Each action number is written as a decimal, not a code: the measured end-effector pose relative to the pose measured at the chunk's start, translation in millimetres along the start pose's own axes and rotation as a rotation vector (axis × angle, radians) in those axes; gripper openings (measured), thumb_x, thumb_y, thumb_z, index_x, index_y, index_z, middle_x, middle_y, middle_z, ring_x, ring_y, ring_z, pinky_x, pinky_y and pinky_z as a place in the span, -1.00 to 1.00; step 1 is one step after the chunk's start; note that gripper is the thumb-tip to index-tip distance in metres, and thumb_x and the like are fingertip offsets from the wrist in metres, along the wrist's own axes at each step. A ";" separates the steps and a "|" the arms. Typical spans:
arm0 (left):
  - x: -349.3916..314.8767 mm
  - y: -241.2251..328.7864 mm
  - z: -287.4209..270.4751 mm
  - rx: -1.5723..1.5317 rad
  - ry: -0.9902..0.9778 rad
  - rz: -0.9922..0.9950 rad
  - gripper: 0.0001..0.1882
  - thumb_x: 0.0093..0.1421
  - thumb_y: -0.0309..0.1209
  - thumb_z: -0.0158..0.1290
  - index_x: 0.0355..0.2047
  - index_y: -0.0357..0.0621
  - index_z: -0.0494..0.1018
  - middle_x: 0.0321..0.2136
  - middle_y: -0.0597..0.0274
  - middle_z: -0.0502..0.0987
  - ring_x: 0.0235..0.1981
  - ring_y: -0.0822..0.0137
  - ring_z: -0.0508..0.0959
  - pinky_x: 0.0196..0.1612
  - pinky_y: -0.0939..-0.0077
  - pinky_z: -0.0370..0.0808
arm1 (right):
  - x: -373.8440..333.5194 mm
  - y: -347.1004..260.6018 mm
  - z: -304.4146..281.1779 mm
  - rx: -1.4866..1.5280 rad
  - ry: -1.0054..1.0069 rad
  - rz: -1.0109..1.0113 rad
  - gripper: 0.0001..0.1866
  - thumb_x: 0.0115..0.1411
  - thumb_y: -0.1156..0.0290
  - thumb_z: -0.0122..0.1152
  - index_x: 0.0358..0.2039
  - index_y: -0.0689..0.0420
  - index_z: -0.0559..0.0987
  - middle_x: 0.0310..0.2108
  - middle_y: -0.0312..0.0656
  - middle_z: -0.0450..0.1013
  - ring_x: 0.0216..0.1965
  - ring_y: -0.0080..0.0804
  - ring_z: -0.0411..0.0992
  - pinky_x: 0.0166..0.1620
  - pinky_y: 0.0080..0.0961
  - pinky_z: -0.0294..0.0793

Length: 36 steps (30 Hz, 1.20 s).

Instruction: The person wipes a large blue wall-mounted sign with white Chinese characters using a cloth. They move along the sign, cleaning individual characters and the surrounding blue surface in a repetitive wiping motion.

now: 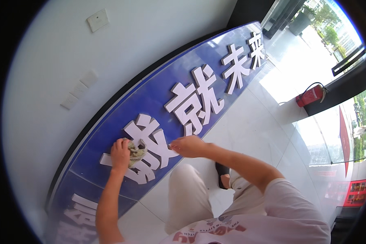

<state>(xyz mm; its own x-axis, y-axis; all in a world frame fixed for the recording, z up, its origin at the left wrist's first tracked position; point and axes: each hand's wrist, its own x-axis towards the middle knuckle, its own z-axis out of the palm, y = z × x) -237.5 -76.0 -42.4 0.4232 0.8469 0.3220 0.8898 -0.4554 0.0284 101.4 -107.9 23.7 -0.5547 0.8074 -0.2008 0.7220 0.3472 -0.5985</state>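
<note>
A long blue sign board (94, 159) with raised white characters leans along the wall. My left hand (120, 155) is closed on a crumpled, mottled green-beige cloth (136, 157), which lies against one large raised character (144, 129). At that character's right edge is my right hand (190, 146), its fingers curled in. Whether it holds anything is hidden by the fingers. More raised characters (194, 99) stand out farther along the board toward the upper right.
Light floor tiles (248, 122) run beside the board. A red fire extinguisher (311, 96) stands by a dark pillar near the glass front. The white wall bears a socket plate (98, 20) and switch plates (79, 90). At the lower right is a red rack (357, 192).
</note>
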 end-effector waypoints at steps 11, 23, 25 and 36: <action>54.6 57.5 -64.8 -1.180 -0.167 -0.667 -0.69 0.35 -0.34 -0.02 -0.01 -0.28 0.46 -0.06 0.02 0.53 -0.03 0.21 0.52 0.03 0.45 0.42 | 80.7 -33.0 84.6 1.420 0.242 -0.003 -0.15 0.15 0.30 0.35 0.38 -0.02 0.10 0.05 -0.12 0.40 0.05 -0.42 0.37 0.07 -0.41 0.42; 62.4 -120.1 -53.1 0.142 -0.152 -0.334 -0.51 0.36 -0.15 -0.27 -0.49 -0.21 0.52 -0.50 -0.15 0.57 -0.46 -0.24 0.54 -0.28 -0.04 0.48 | 135.3 30.1 46.1 0.225 0.828 0.016 -0.52 0.07 0.52 0.15 0.07 0.05 0.48 -0.07 -0.02 0.38 -0.04 0.04 0.36 0.03 -0.26 0.42; 68.8 -138.1 -57.6 0.077 -0.176 -0.278 -0.54 0.35 -0.14 -0.23 -0.47 -0.17 0.53 -0.52 -0.15 0.57 -0.46 -0.24 0.54 -0.29 -0.07 0.48 | 143.3 39.8 58.1 0.163 0.928 0.001 -0.55 0.03 0.53 0.15 0.00 -0.01 0.50 -0.16 -0.09 0.41 -0.09 0.02 0.38 -0.08 -0.15 0.46; 47.4 -130.0 -57.5 0.001 -0.121 -0.446 -0.58 0.14 -0.10 -0.11 -0.64 -0.07 0.59 -0.66 0.05 0.55 -0.53 -0.01 0.58 -0.30 0.18 0.54 | 125.8 31.1 24.9 0.092 0.819 -0.215 -0.47 0.11 0.62 -0.05 0.15 0.13 0.45 0.05 0.04 0.34 0.09 -0.03 0.33 0.14 -0.24 0.33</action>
<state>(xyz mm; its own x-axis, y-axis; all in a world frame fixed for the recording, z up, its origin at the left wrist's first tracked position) -343.0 7.5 23.6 0.0153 0.9861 0.1654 0.9897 -0.0386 0.1380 43.7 -7.4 -39.5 -0.1762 0.8309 0.5277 0.5794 0.5210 -0.6269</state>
